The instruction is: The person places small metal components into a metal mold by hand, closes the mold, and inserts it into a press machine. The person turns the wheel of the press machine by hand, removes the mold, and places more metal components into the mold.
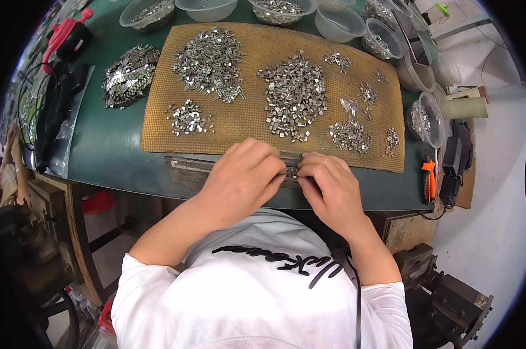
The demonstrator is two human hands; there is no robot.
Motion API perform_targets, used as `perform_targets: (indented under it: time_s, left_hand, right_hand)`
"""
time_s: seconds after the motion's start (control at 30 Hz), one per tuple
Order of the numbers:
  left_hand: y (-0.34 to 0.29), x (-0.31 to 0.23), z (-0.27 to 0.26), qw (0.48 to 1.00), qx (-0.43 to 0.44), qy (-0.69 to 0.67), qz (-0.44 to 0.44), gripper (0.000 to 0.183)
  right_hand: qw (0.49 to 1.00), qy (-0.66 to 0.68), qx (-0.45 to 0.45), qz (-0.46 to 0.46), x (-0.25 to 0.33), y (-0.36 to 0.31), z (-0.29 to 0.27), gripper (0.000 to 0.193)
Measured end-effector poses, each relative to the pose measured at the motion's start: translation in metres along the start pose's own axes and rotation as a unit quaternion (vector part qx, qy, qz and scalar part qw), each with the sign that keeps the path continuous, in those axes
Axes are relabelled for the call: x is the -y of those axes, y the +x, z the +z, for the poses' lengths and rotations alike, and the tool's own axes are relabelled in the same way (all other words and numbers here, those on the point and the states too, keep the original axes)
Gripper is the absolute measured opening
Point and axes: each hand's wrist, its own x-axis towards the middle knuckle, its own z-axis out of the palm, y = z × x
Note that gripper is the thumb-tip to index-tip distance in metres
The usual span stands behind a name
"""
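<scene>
Both hands meet over a narrow grooved metal bar (188, 164) that lies along the front edge of the table. My left hand (244, 176) has its fingers curled and pinched together on the bar. A short way to its right, my right hand (331, 185) is closed too, thumb and fingers bent down to the bar. Small shiny metal pieces (292, 173) show in the gap between the fingertips; what each pinch holds is hidden. Just beyond, a brown textured mat (248, 125) bears a large pile of square metal pieces (295, 96) and a pile of thin metal pieces (209, 61).
Smaller heaps of metal parts (351, 136) dot the mat's right side. Plastic tubs (340, 22) line the far and right edges. Left of the mat sits a mound of flat metal pieces (129, 75). Orange-handled pliers (428, 179) lie at the right edge, near a green cone (466, 107).
</scene>
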Motion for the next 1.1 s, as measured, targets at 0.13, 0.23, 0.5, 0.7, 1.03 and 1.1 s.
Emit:
perform_targets:
  time_s: [0.13, 0.23, 0.5, 0.7, 1.03, 1.1]
  left_hand:
    - [0.003, -0.004, 0.014, 0.999, 0.018, 0.029, 0.014, 0.023]
    - [0.004, -0.005, 0.016, 0.999, 0.014, 0.043, 0.014, 0.022]
    - [0.001, 0.004, -0.013, 1.000, -0.007, 0.000, 0.012, 0.021]
    - [-0.029, 0.021, -0.068, 0.983, -0.120, 0.028, -0.136, 0.012]
    - [-0.036, 0.034, -0.074, 0.981, -0.084, 0.146, -0.101, 0.015]
    - [-0.036, 0.036, -0.080, 0.981, -0.075, 0.147, -0.099, 0.014]
  right_hand:
    - [1.000, 0.010, -0.019, 0.009, -0.003, -0.004, 0.003, 0.017]
    - [1.000, 0.023, -0.018, 0.007, -0.005, -0.002, 0.002, 0.017]
    - [1.000, 0.010, -0.020, 0.008, -0.002, 0.006, 0.005, 0.018]
    - [1.000, 0.001, -0.016, 0.004, 0.021, 0.016, 0.000, 0.020]
    - [1.000, -0.015, -0.005, 0.011, 0.027, 0.005, -0.003, 0.022]
    - [1.000, -0.002, -0.004, 0.013, 0.029, 0.006, -0.002, 0.021]
